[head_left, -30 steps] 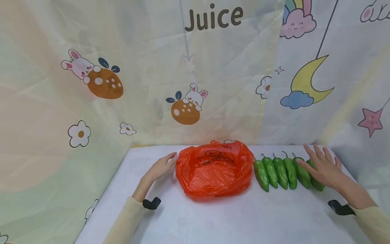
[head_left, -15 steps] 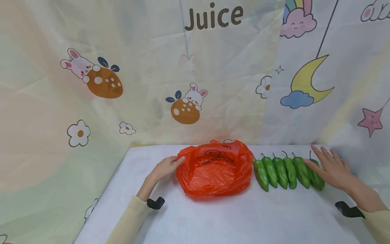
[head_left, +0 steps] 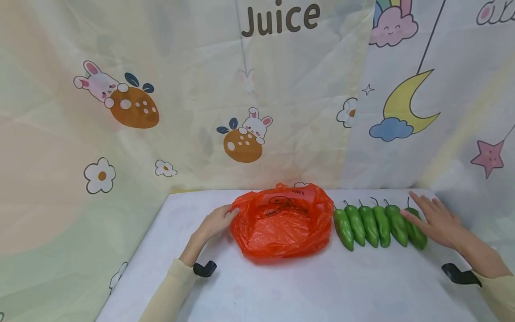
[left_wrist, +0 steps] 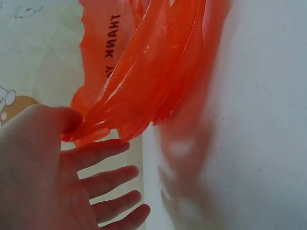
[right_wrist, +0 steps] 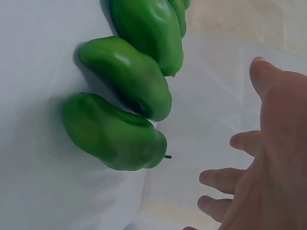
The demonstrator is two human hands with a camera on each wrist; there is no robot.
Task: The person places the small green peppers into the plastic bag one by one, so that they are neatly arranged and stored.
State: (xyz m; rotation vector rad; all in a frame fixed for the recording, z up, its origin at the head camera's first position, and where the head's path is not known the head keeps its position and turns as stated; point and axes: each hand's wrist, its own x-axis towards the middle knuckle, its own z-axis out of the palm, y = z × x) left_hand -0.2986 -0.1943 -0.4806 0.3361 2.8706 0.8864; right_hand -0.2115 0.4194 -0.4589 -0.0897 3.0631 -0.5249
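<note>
A red plastic bag (head_left: 283, 235) with its mouth spread stands on the white table. My left hand (head_left: 214, 222) pinches the bag's left rim between thumb and index finger; in the left wrist view the other fingers are spread below the bag's edge (left_wrist: 158, 72). To the right of the bag lies a row of several green peppers, their stems toward the back. My right hand (head_left: 441, 225) hovers beside the rightmost pepper (head_left: 416, 232), fingers extended and holding nothing. In the right wrist view, a gap shows between that hand (right_wrist: 283, 143) and the end pepper (right_wrist: 115, 134).
The white table (head_left: 297, 290) meets a printed cloth backdrop (head_left: 193, 89) just behind the bag and peppers. Another cloth panel (head_left: 483, 205) rises at the right, close to my right hand. The leftmost pepper (head_left: 344, 229) lies right against the bag's side.
My left hand has moved right to the bag and taken hold of its rim. My right hand has shifted right, uncovering more of the end pepper. The head view has tilted slightly.
</note>
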